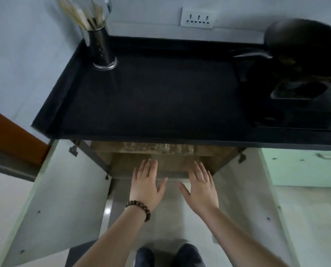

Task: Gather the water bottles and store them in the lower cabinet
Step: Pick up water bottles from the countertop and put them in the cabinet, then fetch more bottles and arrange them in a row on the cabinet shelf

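Observation:
The lower cabinet (pixel 214 162) under the black countertop stands with both doors swung wide. A row of several clear water bottles (pixel 158 148) sits on its upper wooden shelf, partly hidden by the counter edge. My left hand (pixel 146 186), with a bead bracelet at the wrist, is spread flat in front of the cabinet opening and holds nothing. My right hand (pixel 201 189) is spread the same way beside it, also holding nothing. Both hands hover just below the bottles, apart from them.
The black countertop (pixel 151 93) carries a metal utensil holder (pixel 101 49) at the back left and a dark wok (pixel 305 47) on a stove at the right. The left cabinet door (pixel 54 199) and right cabinet door (pixel 261 199) flank my arms. A green cabinet (pixel 303 166) stands right.

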### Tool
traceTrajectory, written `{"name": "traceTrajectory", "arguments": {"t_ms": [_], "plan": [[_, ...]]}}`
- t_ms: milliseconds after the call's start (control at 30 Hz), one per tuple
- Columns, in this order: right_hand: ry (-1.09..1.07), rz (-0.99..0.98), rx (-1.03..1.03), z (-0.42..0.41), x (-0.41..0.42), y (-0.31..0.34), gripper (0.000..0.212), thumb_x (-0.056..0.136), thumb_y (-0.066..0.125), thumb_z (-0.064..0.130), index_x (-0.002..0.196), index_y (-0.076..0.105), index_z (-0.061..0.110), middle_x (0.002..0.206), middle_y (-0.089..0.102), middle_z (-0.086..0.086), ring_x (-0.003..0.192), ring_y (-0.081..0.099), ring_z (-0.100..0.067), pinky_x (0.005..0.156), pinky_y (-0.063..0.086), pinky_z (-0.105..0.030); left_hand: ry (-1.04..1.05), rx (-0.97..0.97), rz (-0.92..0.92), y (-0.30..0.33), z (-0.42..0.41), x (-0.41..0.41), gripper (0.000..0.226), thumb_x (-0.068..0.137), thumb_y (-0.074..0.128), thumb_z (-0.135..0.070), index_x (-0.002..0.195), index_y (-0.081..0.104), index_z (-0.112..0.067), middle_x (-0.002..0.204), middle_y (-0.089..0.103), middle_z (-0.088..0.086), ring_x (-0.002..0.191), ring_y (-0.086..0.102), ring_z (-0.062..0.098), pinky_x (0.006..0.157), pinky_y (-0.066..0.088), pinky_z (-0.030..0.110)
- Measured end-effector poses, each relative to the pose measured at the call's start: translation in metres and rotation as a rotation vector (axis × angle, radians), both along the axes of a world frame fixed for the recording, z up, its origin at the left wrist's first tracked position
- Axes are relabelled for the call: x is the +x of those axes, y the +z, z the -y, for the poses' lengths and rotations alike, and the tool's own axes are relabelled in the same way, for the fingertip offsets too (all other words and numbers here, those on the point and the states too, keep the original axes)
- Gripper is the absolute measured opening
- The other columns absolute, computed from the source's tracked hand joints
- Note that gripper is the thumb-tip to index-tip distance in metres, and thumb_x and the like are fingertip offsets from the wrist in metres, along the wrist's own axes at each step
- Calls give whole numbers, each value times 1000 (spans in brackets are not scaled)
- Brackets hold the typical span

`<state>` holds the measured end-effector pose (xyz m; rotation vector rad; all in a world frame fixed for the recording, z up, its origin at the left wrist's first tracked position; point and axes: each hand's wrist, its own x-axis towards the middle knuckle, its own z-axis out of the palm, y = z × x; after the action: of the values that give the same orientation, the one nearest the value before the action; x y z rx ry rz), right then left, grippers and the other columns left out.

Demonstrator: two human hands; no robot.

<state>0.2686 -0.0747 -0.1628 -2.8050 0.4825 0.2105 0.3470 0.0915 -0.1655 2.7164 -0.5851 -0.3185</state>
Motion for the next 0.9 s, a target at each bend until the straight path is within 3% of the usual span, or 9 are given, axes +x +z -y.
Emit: {"name": "traceTrajectory", "arguments": {"t_ms": [267,500,767,900], "plan": [[-323,84,25,-2,-75,72,62,96,29,55,150,25,23,161,4,0,148,-7,-17,120,-1,-37,-250,-32,-41,66,41,-46,69,95,26,-58,152,10,-23,161,9,-2,148,-1,16,120,1,41],[-639,129,25,-2,-146,87,58,97,35,50,148,29,22,161,5,-4,148,-5,-22,121,3,-40,-533,-50,-15,89,77,-88,68,96,28,-58,153,13,-25,161,10,1,148,0,19,120,7,45],[-1082,230,-3,-9,-260,97,56,97,40,46,145,35,17,160,12,-8,148,3,-23,119,8,-37,-894,-76,5,102,132,-177,75,90,18,-61,153,10,-23,161,6,3,148,-4,16,119,-2,40],[-1285,236,-10,-17,-320,101,57,97,38,47,146,32,18,160,11,-8,148,1,-21,119,5,-35,-1058,-71,-19,110,158,-230,70,95,28,-57,153,11,-22,161,7,3,148,-2,17,119,1,41]]}}
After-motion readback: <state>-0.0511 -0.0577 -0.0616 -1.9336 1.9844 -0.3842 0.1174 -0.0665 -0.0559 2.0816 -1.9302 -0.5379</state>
